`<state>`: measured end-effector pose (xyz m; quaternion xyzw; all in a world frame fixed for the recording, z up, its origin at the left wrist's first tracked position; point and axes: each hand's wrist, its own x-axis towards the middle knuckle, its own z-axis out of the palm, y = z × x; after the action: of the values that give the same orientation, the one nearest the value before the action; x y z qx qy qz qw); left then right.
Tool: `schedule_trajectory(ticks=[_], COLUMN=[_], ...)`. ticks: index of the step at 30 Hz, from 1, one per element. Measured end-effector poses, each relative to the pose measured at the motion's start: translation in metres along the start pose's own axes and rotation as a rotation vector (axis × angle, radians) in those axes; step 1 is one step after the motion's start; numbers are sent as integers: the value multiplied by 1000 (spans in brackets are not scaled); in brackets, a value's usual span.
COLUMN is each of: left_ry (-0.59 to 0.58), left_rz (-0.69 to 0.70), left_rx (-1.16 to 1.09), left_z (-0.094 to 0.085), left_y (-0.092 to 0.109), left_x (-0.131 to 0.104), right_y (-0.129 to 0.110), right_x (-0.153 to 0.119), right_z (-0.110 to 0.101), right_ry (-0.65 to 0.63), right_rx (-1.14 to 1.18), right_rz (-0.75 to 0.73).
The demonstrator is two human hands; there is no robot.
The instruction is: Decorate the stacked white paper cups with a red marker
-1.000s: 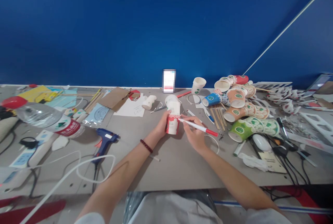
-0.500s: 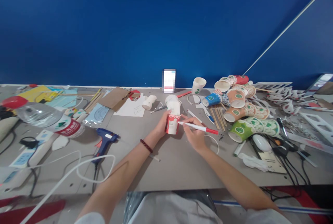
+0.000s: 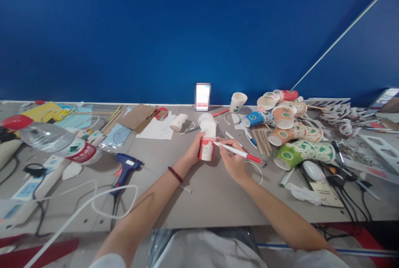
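A red-and-white paper cup (image 3: 206,151) lies on the table in front of me, in line with white paper cups (image 3: 208,126) beyond it. My left hand (image 3: 194,148) is closed around the red cup's left side. My right hand (image 3: 233,161) holds a white marker (image 3: 234,150) with a red end, its tip at the upper right of the red cup. Whether the tip touches the cup I cannot tell. The left hand's fingers are partly hidden by the cup.
To the right lie several stacked paper cups (image 3: 285,117), wooden sticks (image 3: 261,140) and a blue-tipped pen (image 3: 250,138). A blue glue gun (image 3: 127,170), a water bottle (image 3: 56,140) and a power strip (image 3: 33,189) are on the left. A lit phone (image 3: 202,97) leans against the blue wall.
The marker's tip has shifted slightly upward along the cup's right side, and its red end has dipped a little. The left hand and the cup stay in place.
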<state>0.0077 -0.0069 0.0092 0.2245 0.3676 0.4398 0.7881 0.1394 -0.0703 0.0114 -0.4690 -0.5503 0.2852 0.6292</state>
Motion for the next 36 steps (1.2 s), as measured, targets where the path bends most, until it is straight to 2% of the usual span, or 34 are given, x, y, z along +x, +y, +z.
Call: schedule_trajectory(ticks=[5,11,36], left_ry=[6,4,30], left_rz=[-14,5,-6], left_rx=[17,18,14], left_z=[-1,-1,2], left_y=[0,-1,1], left_x=[-1,0,-3], right_y=[2,1,-4], right_x=[0,0,0], right_z=[-1,0,0], right_ry=[-29,-6,-32], right_rx=[-47,-9,-59], right_rz=[-35,-5,-31])
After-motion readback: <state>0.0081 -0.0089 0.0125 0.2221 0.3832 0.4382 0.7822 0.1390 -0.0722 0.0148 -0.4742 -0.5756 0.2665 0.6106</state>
